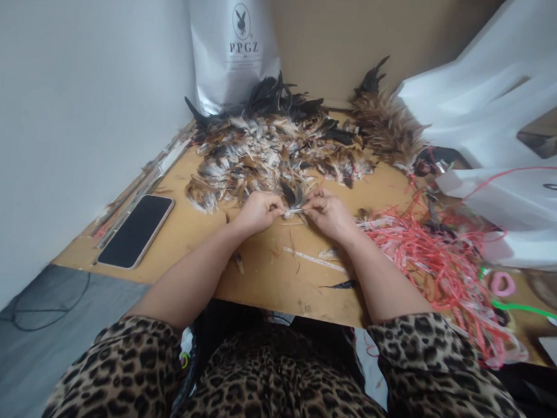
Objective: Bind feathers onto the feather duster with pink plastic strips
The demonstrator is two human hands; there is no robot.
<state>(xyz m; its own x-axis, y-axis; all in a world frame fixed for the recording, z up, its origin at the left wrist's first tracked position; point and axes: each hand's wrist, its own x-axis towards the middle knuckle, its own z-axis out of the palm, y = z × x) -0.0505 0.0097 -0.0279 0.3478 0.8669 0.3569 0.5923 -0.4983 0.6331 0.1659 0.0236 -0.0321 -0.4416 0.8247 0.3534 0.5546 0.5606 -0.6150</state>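
Note:
Between my hands, close to the front of the big pile, is a small bunch of feathers (pixel 295 196) with dark tips and a pale, whitish base. My left hand (pixel 259 211) pinches at the left side of that base, thumb against the fingers. From the other side my right hand (pixel 329 215) pinches too, at what looks like a thin white strand across the base. The strand is too small to make out clearly. Just behind lies a large heap of brown, white and black feathers (pixel 259 145).
A phone (pixel 136 231) lies at the table's left. Red and clear plastic strings (pixel 430 255) are heaped at the right, near a pink ring (pixel 503 284). A brown feather bundle (pixel 388 124) and a silver bag (pixel 234 49) stand at the back. White plastic (pixel 516 217) hangs over the right side.

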